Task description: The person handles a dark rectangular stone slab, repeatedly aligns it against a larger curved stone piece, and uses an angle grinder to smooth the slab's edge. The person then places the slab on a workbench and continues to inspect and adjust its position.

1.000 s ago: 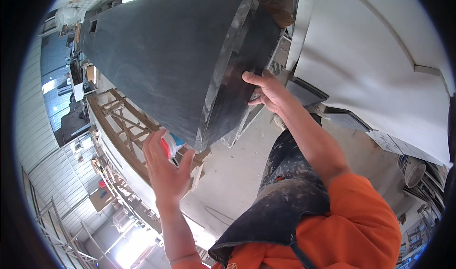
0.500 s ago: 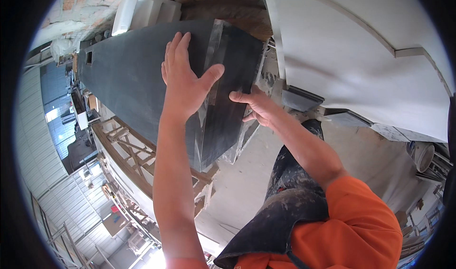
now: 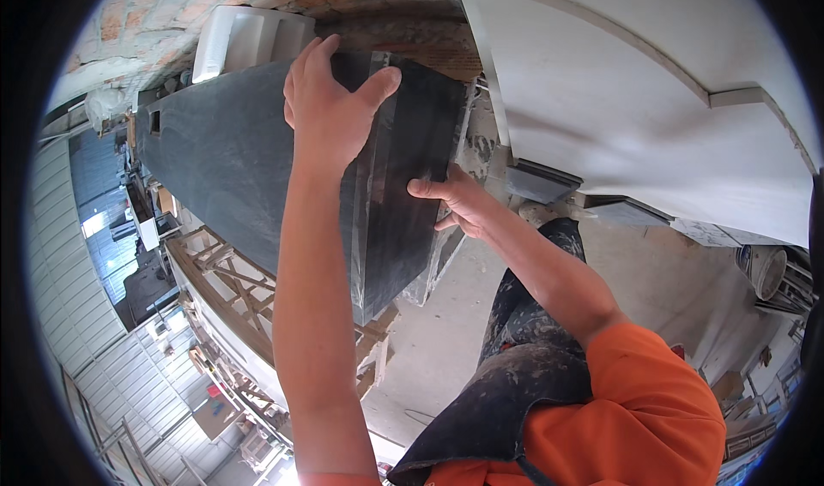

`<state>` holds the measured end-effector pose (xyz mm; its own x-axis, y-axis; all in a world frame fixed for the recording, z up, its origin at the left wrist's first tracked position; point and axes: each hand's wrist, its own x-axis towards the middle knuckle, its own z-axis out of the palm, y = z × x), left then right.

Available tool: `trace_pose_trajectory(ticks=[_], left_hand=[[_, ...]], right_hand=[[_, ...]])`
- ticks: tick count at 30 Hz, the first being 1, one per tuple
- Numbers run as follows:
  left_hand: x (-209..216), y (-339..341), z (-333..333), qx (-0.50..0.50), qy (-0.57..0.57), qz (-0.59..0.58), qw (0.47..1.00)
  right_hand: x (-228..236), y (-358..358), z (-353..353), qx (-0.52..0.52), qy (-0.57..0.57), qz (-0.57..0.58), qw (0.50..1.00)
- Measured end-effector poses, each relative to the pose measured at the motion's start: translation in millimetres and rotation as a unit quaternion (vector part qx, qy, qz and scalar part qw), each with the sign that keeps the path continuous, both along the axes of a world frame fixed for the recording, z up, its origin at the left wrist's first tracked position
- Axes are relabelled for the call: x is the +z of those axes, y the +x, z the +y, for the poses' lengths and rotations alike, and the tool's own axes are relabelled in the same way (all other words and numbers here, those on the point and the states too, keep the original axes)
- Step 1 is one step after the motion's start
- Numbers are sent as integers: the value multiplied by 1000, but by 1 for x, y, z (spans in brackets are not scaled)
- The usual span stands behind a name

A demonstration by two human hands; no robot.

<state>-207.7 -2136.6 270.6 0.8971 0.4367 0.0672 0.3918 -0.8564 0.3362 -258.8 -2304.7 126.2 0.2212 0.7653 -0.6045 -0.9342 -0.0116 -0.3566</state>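
A long dark grey slab (image 3: 227, 130) lies ahead of me, with a small rectangular cut-out near its far left end. Along its near right side runs a dark edge panel (image 3: 403, 237), separated from the broad face by a pale, smeared seam. My left hand (image 3: 330, 117) is open near the slab's far edge, its thumb spread toward the seam. Whether its fingertips press on the slab I cannot tell. On the panel's right edge my right hand (image 3: 463, 199) has a grip, thumb on the dark face and fingers partly hidden around the edge.
Wooden framing (image 3: 227, 267) supports the slab from below. White foam packing (image 3: 253, 40) stands behind it, against a brick wall (image 3: 172, 10). Large white panels (image 3: 635, 117) lean at the right, with dark slab pieces (image 3: 541, 181) at their foot. A bucket (image 3: 762, 271) sits farther right.
My left hand has moved up toward the slab's far edge, its fingers now more bent. The right hand keeps its place on the panel edge. The view has shifted slightly.
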Motion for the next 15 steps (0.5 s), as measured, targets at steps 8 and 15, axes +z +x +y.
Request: trace_pose_trajectory(ticks=[8, 15], left_hand=[[3, 17, -6, 26, -3, 10, 1000], [6, 24, -4, 43, -1, 6, 999]], right_hand=[[2, -1, -1, -3, -4, 1, 1000], [-1, 3, -1, 10, 16, 27, 999]])
